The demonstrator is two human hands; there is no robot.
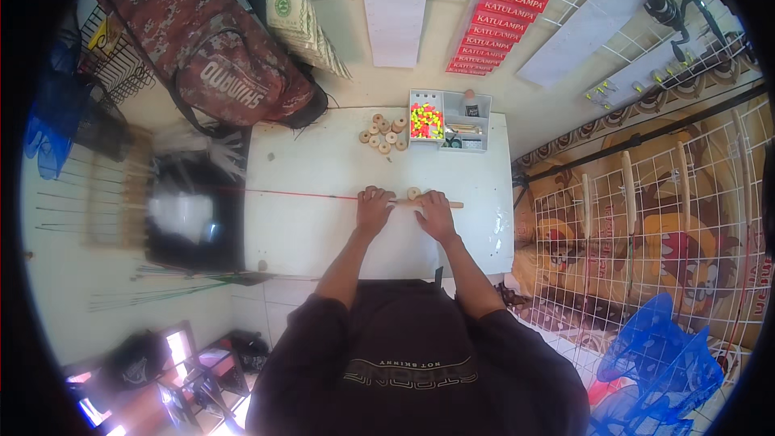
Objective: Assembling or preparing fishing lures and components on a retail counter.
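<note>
A thin red fishing rod (303,194) lies across the white table, its tan handle (456,205) pointing to the right. My left hand (374,210) is closed around the rod near where the red shaft meets the handle. My right hand (436,215) grips the handle itself, fingers wrapped over it. Just beyond the handle, between my hands, sits a round cork-coloured ring (414,193); whether a finger touches it I cannot tell. Farther back, several similar rings (384,142) with centre holes are grouped on the table.
Beside the rings stands a grey compartment tray (412,97) with pink and yellow beads (426,120) and a small bottle (470,102). The white table (323,234) meets the wall behind. A camouflage rod bag (222,64) hangs at back left; a wire rack (646,242) is at right.
</note>
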